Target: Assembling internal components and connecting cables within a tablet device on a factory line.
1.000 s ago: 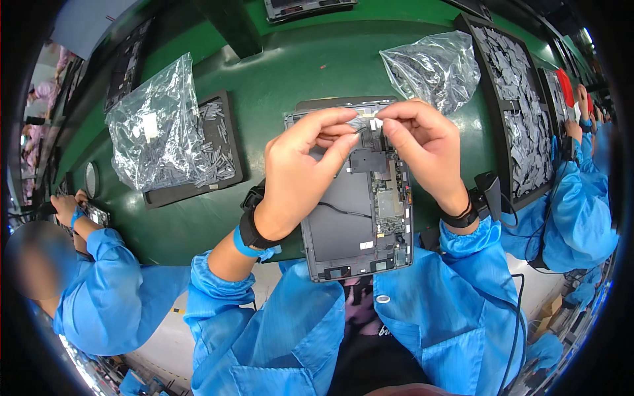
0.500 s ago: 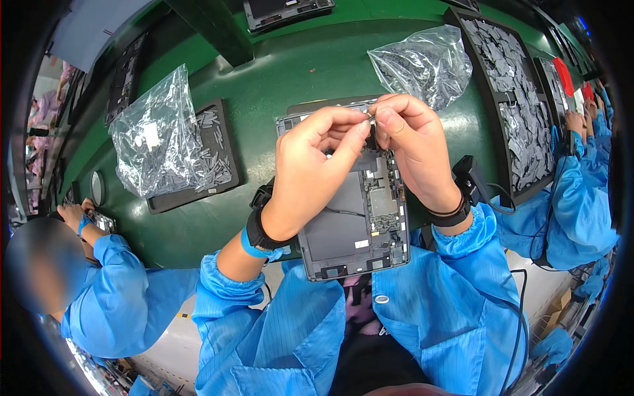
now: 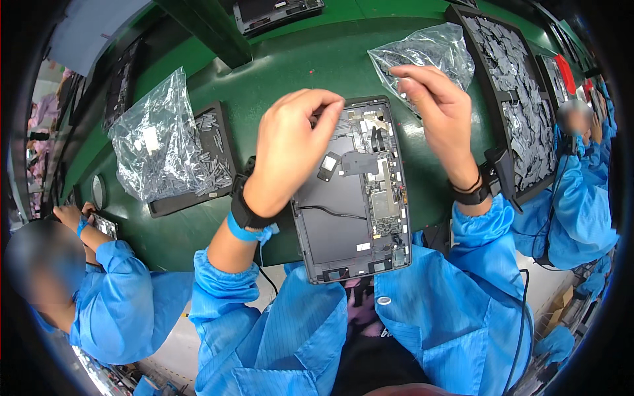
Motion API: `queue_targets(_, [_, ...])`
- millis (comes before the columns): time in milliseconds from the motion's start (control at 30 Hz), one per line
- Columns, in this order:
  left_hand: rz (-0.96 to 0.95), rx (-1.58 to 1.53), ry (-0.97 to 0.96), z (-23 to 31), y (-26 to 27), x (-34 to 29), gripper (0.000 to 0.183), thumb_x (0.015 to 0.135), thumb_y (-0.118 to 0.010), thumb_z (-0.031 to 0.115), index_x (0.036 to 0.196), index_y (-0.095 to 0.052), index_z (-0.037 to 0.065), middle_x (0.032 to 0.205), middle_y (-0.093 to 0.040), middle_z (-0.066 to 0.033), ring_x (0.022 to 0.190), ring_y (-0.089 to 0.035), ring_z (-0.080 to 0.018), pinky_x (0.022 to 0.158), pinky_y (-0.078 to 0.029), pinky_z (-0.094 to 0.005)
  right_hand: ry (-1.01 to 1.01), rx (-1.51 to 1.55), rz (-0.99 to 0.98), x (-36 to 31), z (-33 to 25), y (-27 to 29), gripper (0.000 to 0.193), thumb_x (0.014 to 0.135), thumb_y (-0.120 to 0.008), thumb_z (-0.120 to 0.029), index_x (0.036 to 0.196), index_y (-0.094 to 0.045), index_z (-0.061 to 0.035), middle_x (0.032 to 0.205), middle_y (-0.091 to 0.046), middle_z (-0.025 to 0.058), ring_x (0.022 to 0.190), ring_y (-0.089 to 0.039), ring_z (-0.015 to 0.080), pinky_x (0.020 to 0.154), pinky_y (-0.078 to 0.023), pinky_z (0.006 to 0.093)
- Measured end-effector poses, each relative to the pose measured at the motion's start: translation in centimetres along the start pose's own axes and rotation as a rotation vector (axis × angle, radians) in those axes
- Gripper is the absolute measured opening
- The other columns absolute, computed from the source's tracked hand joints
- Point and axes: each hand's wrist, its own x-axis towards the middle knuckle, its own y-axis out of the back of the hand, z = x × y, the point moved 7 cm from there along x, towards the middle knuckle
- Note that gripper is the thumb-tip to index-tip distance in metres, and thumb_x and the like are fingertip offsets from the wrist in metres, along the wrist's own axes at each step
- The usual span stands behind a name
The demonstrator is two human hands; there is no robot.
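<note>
An opened tablet shell (image 3: 330, 228) lies in front of me, with a flat dark battery, a circuit board (image 3: 383, 206) and a black cable (image 3: 330, 212) showing. On it rest a grey plate (image 3: 360, 164) and a small dark piece with a white patch (image 3: 328, 165). My left hand (image 3: 290, 142) is above the shell's upper left, thumb and forefinger pinched together; whatever is between them is too small to make out. My right hand (image 3: 441, 112) is raised right of the shell's top, thumb and forefinger apart, with nothing visible in it, before a clear bag (image 3: 432, 53) of dark parts.
At left, a plastic bag (image 3: 158, 142) lies partly over a dark tray (image 3: 224, 148) of small grey strips. A black two-part tray (image 3: 495, 109) of grey pieces stands at right. A green post (image 3: 211, 30) rises at the back. Co-workers sit on both sides.
My hands, together over the shell's top before, have parted. The right one moved right and up, the left one slightly left. The shell's upper part and loose pieces now show.
</note>
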Motion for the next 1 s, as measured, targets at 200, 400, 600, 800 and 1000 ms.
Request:
queue_targets(200, [-0.061, 0.197, -0.202, -0.2, -1.9, 1.0, 0.013, 0.085, -0.065, 0.01, 0.092, -0.071, 0.001, 0.088, -0.069, -0.0115, 0.083, -0.064, -0.028, 0.077, -0.051, -0.0367, 0.259, -0.454, -0.179, -0.2, 0.4, -1.2, 0.017, 0.082, -0.07, -0.006, 0.099, -0.071, -0.0022, 0.081, -0.064, 0.0129, 0.074, -0.062, 0.0267, 0.068, -0.05, 0.0328])
queue_targets(400, [-0.112, 0.235, -0.281, -0.2, -3.8, 1.9, 0.012, 0.082, -0.064, 0.008, 0.09, -0.071, 0.002, 0.089, -0.068, -0.01, 0.087, -0.061, -0.0294, 0.079, -0.049, -0.0392, 0.294, -0.572, -0.242, -0.3, 0.5, -1.9, 0.007, 0.079, -0.069, -0.004, 0.085, -0.068, -0.0027, 0.082, -0.064, 0.0103, 0.076, -0.062, 0.0287, 0.07, -0.05, 0.0344])
queue_targets(600, [-0.062, 0.18, -0.316, -0.2, -3.9, 1.8, 0.009, 0.081, -0.067, 0.009, 0.086, -0.072, 0.004, 0.085, -0.066, -0.0081, 0.084, -0.06, -0.0284, 0.076, -0.05, -0.0396, 0.507, -0.711, -0.293, -1.2, -0.6, -3.1, 0.011, 0.074, -0.066, -0.003, 0.086, -0.064, -0.0028, 0.078, -0.059, 0.0082, 0.077, -0.058, 0.0281, 0.068, -0.05, 0.0371])
queue_targets(800, [-0.071, 0.181, -0.326, -0.2, -3.9, 1.7, 0.009, 0.081, -0.067, 0.009, 0.085, -0.072, 0.004, 0.086, -0.067, -0.0074, 0.084, -0.06, -0.0277, 0.076, -0.05, -0.0391, 0.487, -0.735, -0.333, -1.0, -0.3, -3.1, 0.012, 0.072, -0.066, -0.004, 0.083, -0.063, -0.0034, 0.078, -0.057, 0.0075, 0.077, -0.058, 0.0269, 0.068, -0.05, 0.0373])
queue_targets(1000, [-0.085, 0.161, -0.333, 0.0, -4.1, 1.5, 0.01, 0.081, -0.067, 0.009, 0.088, -0.071, 0.003, 0.09, -0.068, -0.0084, 0.086, -0.061, -0.0276, 0.078, -0.049, -0.0374, 0.522, -0.861, -0.395, -1.0, -0.1, -3.8, 0.01, 0.074, -0.067, -0.005, 0.082, -0.062, -0.0038, 0.078, -0.057, 0.008, 0.079, -0.058, 0.026, 0.068, -0.051, 0.0362])
